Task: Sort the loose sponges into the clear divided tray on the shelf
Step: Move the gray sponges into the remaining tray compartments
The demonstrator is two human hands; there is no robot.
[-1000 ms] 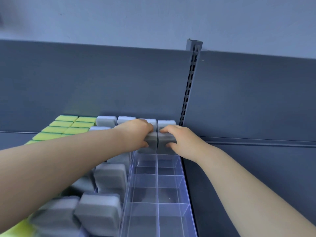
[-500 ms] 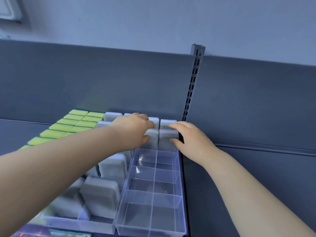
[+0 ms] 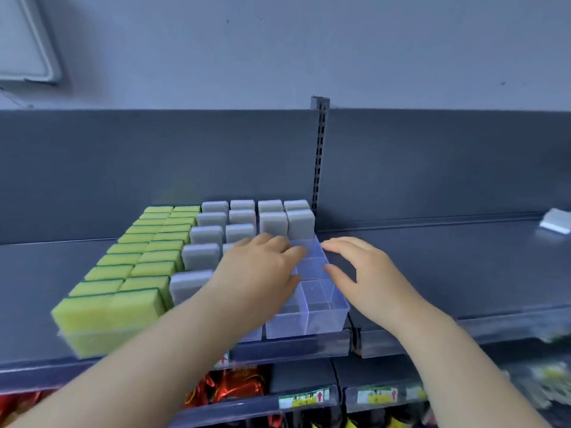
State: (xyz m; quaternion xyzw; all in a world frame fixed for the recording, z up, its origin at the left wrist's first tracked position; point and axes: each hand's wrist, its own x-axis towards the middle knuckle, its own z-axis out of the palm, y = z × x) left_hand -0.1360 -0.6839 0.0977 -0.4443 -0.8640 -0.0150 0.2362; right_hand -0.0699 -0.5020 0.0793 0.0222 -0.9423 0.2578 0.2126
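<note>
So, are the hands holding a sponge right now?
No. The left hand and right hand are open over the tray; neither holds anything.

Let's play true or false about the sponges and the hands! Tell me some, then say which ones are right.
1. The left hand holds a grey sponge. False: it holds nothing and its fingers are spread over the clear tray.
2. The yellow-green sponges sit left of the grey sponges. True.
3. The clear tray's front compartments are full. False: they are empty.
4. A lone sponge lies far right on the shelf. True.
5. The right hand is a tight fist. False: its fingers are relaxed and open.
</note>
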